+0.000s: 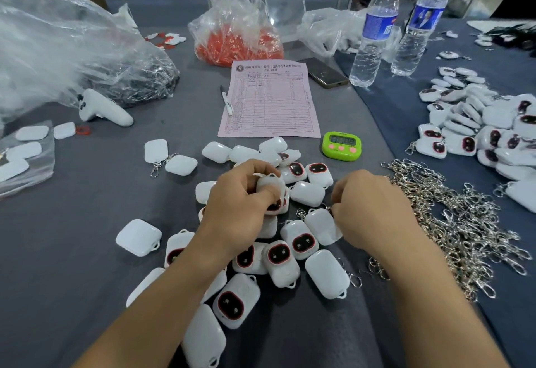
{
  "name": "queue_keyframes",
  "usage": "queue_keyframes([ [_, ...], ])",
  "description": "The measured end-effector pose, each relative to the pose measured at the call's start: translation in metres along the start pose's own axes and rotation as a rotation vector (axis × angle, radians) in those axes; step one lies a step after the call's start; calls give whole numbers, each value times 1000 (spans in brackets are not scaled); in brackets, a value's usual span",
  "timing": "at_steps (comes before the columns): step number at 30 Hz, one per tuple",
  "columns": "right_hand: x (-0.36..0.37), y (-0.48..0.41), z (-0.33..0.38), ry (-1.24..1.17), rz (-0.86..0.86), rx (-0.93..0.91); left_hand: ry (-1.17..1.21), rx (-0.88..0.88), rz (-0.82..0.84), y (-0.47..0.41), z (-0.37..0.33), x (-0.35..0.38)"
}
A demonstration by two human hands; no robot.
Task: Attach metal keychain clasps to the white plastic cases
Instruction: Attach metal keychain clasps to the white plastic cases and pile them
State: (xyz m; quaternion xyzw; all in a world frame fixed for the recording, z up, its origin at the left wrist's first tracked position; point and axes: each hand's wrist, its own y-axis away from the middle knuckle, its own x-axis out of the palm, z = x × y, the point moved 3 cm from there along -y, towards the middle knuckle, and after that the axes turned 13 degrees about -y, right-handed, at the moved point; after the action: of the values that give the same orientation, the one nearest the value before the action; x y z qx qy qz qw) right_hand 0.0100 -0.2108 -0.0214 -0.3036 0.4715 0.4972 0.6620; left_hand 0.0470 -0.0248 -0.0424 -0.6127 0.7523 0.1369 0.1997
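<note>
In the head view, the left hand [242, 200] is curled round one white case [271, 185], lifted just above the heap of white cases [280, 254] lying on the grey table [72, 237] in front of the person. The thumb lies on the near side of this case and the fingers wrap over the far side. Its long axis runs away from the person, and the small loop end points to the far side of the table. The right hand [369, 208] has its fingers curled in, with the tips at the upper corner of another case [321, 227]. That case lies flat with its blank back up and its long axis tilted, the loop end pointing away and to the left. A glint of metal shows at the fingertips, but I cannot tell whether they pinch a clasp. The tangled pile of metal clasps [464, 222] lies just to the right of that hand. Further right is a second heap of cases [478, 126], some with clasps hanging from them. Beyond the hands are a green timer [342, 145], a pink form [269, 100] with a pen [226, 101] beside it, and two water bottles [374, 36].
</note>
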Motion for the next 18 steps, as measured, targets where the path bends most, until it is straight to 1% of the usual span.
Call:
queue_keyframes([
  [7,4,-3,-1,-58,-73,-41,-30,10,-26,1,1,2],
  [10,8,-5,-3,-46,-98,-18,-46,14,-36,2,0,4],
  [18,12,-6,-3,-67,49,-24,-129,44,-92,3,-5,16],
])
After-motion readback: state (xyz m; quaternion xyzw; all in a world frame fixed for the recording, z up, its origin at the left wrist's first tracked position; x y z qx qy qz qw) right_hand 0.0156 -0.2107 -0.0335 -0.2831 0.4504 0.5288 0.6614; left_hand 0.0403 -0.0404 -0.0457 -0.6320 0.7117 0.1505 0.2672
